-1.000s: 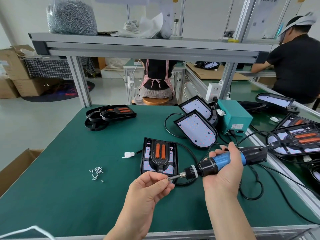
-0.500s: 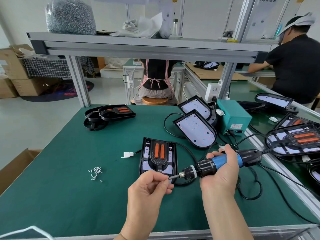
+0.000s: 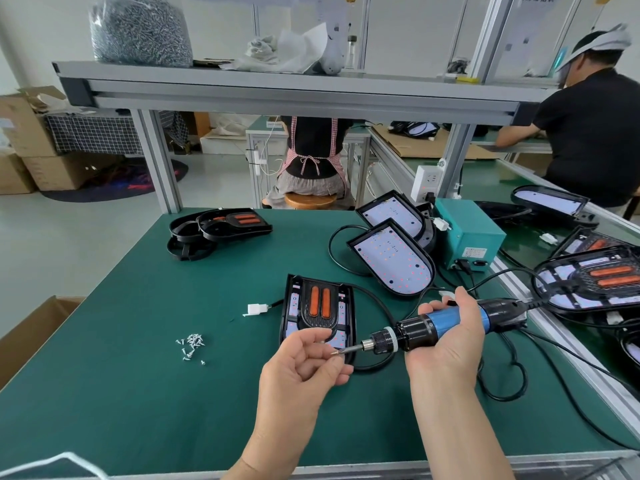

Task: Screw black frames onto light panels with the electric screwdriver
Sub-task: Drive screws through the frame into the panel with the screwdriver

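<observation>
The work surface is a green mat point(image 3: 104, 393) on an aluminium-framed bench in an assembly room.

Nearest the edge, the left hand point(image 3: 301, 368) is held palm-up above the mat with its fingers curled. The thumb is raised slightly off the forefinger. A small screw point(image 3: 335, 353) sits at the tip of the bit, against the forefinger. Whether the fingers actually pinch it cannot be told.

The right hand point(image 3: 446, 344) is wrapped around the blue barrel of the electric screwdriver point(image 3: 415, 332). The tool lies nearly level and points left into the left hand. Its black cord point(image 3: 512, 375) loops over the mat to the right.

Just beyond the left hand lies the light panel point(image 3: 293, 311), flat on the mat. The black frame point(image 3: 318, 289), with two orange bars, is seated on it, and the left fingertips overlap its near edge. A white connector point(image 3: 257, 309) lies just left of it. Loose screws point(image 3: 192, 345) are scattered further left, well apart from both hands.

Further back on the right, two bare panels point(image 3: 393, 259) lean beside a teal power box point(image 3: 467, 237). A stack of spare frames point(image 3: 218, 228) sits at the far left.

An overhead shelf point(image 3: 277, 88) carries a bag of screws point(image 3: 138, 29). Behind it, one person is seated on a stool point(image 3: 310, 200), and another person in black point(image 3: 595, 133) works at the right.
</observation>
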